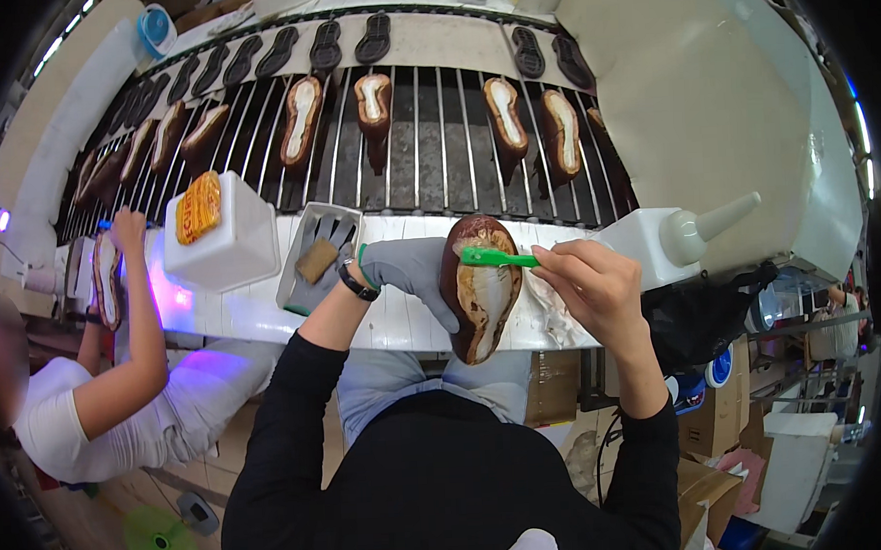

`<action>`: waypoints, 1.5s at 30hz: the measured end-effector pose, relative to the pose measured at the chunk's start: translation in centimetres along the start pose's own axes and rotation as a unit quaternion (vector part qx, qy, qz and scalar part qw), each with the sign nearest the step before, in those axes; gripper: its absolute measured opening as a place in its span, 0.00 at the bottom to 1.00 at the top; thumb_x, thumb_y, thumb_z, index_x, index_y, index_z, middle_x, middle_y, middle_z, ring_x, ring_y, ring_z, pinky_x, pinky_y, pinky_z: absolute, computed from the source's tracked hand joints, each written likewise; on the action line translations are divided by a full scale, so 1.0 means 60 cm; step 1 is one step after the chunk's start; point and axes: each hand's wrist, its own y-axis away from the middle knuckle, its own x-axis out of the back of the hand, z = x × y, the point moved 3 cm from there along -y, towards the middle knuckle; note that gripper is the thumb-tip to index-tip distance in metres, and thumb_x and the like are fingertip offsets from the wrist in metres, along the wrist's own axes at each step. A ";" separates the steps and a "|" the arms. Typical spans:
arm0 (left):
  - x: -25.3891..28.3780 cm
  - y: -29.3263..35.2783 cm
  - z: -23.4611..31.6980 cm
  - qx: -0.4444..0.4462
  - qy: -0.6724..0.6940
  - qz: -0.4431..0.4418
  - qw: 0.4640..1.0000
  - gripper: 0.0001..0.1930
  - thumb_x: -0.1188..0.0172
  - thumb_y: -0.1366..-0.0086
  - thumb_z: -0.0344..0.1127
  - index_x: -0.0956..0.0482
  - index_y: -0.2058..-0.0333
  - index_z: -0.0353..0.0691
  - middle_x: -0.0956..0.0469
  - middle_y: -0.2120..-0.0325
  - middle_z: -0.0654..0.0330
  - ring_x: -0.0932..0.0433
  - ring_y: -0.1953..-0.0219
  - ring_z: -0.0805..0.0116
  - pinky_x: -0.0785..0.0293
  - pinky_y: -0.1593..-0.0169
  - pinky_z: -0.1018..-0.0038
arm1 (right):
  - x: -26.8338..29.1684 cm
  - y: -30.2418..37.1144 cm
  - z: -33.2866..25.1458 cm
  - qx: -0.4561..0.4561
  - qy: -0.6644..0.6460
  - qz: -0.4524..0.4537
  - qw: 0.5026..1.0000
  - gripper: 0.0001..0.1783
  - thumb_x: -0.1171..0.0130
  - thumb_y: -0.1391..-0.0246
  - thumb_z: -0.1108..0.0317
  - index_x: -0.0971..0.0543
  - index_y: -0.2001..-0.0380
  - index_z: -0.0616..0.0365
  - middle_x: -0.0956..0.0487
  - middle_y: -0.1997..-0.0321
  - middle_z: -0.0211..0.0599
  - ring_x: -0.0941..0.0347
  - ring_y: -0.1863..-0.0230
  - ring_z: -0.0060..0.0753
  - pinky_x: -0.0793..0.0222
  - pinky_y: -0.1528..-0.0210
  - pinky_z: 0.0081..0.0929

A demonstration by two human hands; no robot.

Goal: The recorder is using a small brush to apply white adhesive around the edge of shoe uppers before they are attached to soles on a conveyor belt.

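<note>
A brown shoe upper (pixel 497 308) is tilted up over the front edge of the white table, its underside facing me. That underside shows a pale middle strip with a tan, stained margin. My left hand (pixel 408 275), in a grey glove, wraps round the shoe upper's left side. A green brush (pixel 489 258), shaped like a toothbrush, lies across the heel-to-toe strip near the upper's far end, its head against the underside. The handle is pinched between the thumb and fingers of my bare right hand (pixel 598 286).
Behind the table (pixel 393 321), a rack of metal bars (pixel 425 138) carries several shoe uppers; black soles (pixel 325 46) line a belt beyond. Nearby stand a white container (pixel 225 240), a tool tray (pixel 302 256) and a nozzle bottle (pixel 670 240). A co-worker (pixel 122 407) handles another upper at left.
</note>
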 end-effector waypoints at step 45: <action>0.066 0.015 -0.107 0.017 0.102 0.112 0.988 0.51 0.16 0.68 0.34 0.30 0.40 0.36 0.25 0.44 0.59 0.28 0.41 0.67 0.34 0.36 0.68 | -0.067 0.060 0.093 -0.174 -0.175 -0.184 0.951 0.06 0.31 0.52 0.63 0.17 0.72 0.50 0.20 0.72 0.31 0.22 0.69 0.42 0.30 0.68 0.34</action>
